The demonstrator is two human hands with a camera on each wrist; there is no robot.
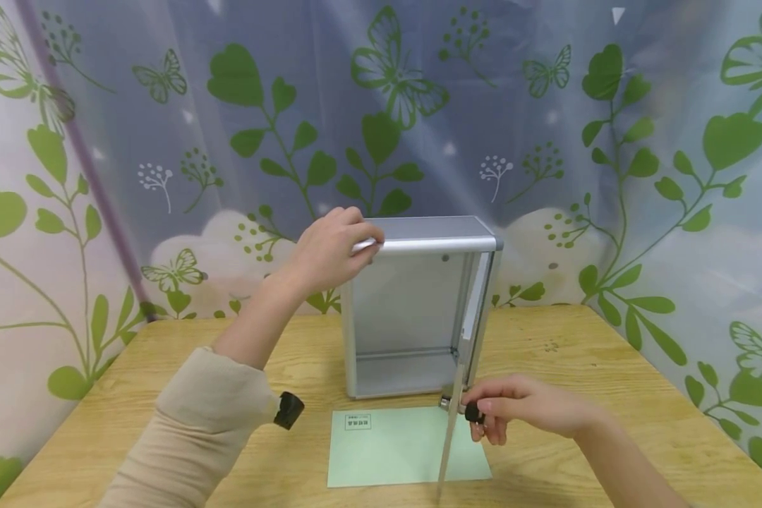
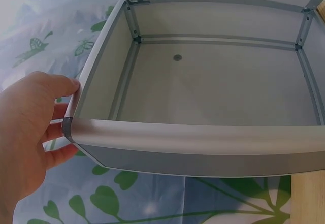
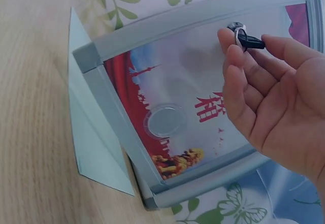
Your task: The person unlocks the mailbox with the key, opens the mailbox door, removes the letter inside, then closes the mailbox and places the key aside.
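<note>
1. Aluminium box (image 1: pixel 419 310) stands upright on the table (image 1: pixel 609 381); to do this well, brace it while turning.
2. Left hand (image 2: pixel 30 132) grips the top-left rim, fingers curled over it.
3. Right hand (image 3: pixel 269 102) pinches the black key (image 3: pixel 249 41) in the door (image 3: pixel 193 107) beside its fingertips.

We were in a makeshift recording booth rather than a lived-in room: a plain wooden table (image 1: pixel 609 381) stood enclosed on three sides by hung curtains (image 1: pixel 641 141) printed with green leaves and butterflies, which hid any walls or furniture.
</note>
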